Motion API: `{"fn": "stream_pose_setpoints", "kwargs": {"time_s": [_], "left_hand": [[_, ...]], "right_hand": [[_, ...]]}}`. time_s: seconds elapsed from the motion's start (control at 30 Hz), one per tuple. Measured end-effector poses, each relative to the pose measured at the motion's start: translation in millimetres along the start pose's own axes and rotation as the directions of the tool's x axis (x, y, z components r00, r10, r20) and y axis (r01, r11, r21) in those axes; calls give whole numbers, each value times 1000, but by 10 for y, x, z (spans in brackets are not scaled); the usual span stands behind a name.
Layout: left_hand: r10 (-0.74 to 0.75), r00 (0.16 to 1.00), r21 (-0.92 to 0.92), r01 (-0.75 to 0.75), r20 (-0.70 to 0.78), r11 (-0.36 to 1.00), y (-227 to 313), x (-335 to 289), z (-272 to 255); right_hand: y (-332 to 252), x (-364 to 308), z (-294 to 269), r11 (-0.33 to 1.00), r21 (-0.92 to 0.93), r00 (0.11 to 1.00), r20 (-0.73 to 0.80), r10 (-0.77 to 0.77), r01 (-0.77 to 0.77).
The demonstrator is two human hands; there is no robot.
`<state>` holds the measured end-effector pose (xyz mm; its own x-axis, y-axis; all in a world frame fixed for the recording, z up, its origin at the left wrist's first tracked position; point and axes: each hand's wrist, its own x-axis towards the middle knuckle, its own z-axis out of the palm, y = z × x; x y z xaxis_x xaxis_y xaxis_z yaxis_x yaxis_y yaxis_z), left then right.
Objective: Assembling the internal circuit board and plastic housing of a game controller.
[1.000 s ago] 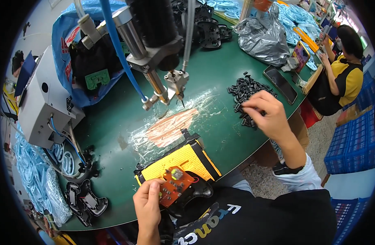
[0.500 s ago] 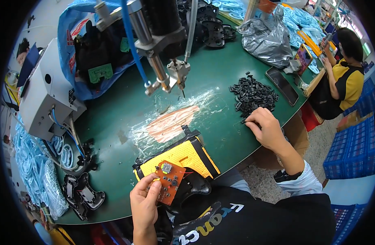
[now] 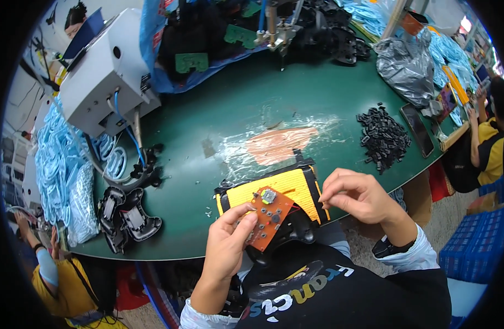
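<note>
My left hand [image 3: 228, 237] pinches the edge of an orange-brown circuit board [image 3: 279, 214] between thumb and fingers. Small components and a silver square joystick module sit on its face. Red wires run from the board toward a black game controller shell [image 3: 302, 229] just behind it, close to my body. Beneath lies a yellow pad [image 3: 252, 194] edged with black tape. Over the pad's right end, my right hand [image 3: 361, 198] is closed in a pinch, apart from the board. A small black plastic part appears to be at its fingertips, mostly hidden.
A heap of small black plastic parts [image 3: 382, 137] lies right, beside a phone [image 3: 417, 130]. Open controller shells [image 3: 134, 216] rest left, near a grey machine box [image 3: 106, 74]. A tool head [image 3: 279, 38] hangs at the back. Other people work at both sides.
My right hand has moved from the edge of the black parts heap leftward to the yellow pad, near the board. The view has shifted; my left hand keeps holding the board.
</note>
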<state>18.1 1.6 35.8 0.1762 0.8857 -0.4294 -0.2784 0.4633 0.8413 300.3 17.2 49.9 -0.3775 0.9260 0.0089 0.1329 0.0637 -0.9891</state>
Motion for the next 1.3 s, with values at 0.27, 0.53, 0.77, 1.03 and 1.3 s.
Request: {"fn": "stream_pose_setpoints", "kwargs": {"time_s": [0.27,0.53,0.77,1.03,1.3], "left_hand": [[3,994,-103,9,108,995,30,0,67],[86,988,-73,-77,129,994,-68,12,76],[77,988,-75,-67,134,995,-98,44,83],[219,966,77,-231,139,970,-91,54,120],[367,923,451,-379,118,808,-73,42,161]], "right_hand": [[-37,142,524,967,200,987,64,149,-159],[10,152,589,926,326,980,12,198,-191],[30,136,558,947,250,975,-32,219,-204],[77,170,611,956,271,984,-101,146,-114],[168,196,574,992,120,994,-110,-18,32]]}}
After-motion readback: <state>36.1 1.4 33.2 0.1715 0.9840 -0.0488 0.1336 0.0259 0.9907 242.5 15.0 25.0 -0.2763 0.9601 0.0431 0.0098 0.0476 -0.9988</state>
